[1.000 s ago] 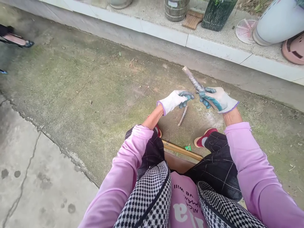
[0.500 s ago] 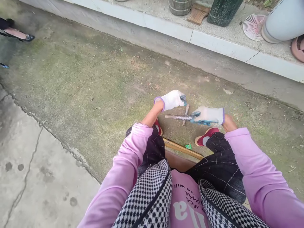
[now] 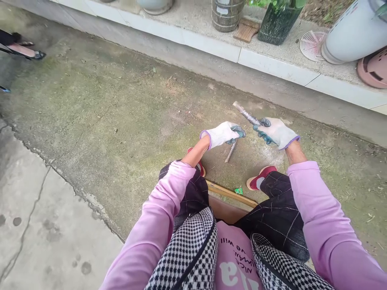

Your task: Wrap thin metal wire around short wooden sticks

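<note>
Both my hands wear white gloves with blue-green palms. My right hand (image 3: 275,132) is closed around a short rod wrapped in silvery wire (image 3: 247,115), its free end raised and pointing up-left. My left hand (image 3: 223,134) is closed low over the ground, pinching the top end of a thin brown stick (image 3: 230,152) that lies on the concrete between my feet. The two hands are a small gap apart.
I sit on a low seat with a wooden rim (image 3: 231,193), red shoes (image 3: 260,176) on mossy concrete. A raised ledge (image 3: 272,66) at the back carries pots (image 3: 226,14), a white barrel (image 3: 353,32) and a round grate (image 3: 311,42). Another person's foot (image 3: 26,50) shows far left.
My right hand swung the wire-wrapped rod down flat across the stick, then lifted it again so its tip points up-left. My left hand stayed low on the stick.
</note>
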`<action>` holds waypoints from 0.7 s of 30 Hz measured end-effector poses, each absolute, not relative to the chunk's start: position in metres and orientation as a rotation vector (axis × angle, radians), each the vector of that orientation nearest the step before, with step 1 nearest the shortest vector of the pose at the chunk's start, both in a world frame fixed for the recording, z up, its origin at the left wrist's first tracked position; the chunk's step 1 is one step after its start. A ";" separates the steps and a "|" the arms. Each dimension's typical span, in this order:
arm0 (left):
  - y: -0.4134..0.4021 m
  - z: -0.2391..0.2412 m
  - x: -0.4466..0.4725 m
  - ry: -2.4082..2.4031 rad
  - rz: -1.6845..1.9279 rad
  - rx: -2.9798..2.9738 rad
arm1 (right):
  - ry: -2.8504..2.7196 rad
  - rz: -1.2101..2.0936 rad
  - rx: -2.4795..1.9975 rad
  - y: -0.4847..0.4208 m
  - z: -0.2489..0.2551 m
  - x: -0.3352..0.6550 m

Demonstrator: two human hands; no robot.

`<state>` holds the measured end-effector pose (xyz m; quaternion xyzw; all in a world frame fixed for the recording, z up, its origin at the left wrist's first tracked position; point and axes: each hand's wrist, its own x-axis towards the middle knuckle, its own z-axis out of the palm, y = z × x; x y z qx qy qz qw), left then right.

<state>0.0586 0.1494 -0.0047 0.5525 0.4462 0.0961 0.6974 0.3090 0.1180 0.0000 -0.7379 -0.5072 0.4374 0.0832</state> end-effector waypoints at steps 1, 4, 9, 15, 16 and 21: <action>0.150 -0.003 0.059 0.991 0.193 1.239 | -1.359 1.388 -2.067 0.116 0.001 0.305; 0.153 -0.003 0.059 1.012 0.179 1.256 | -1.142 1.514 -1.796 0.110 0.002 0.293; 0.155 -0.015 0.057 0.967 0.169 1.274 | -1.196 1.522 -1.830 0.110 -0.005 0.290; 0.150 -0.011 0.060 0.917 0.166 1.218 | -1.833 0.906 -2.277 0.117 -0.020 0.299; 0.151 -0.009 0.060 0.928 0.182 1.219 | -1.827 0.879 -2.281 0.117 -0.021 0.299; 0.155 -0.005 0.056 0.990 0.201 1.240 | -1.437 1.146 -2.077 0.111 -0.010 0.290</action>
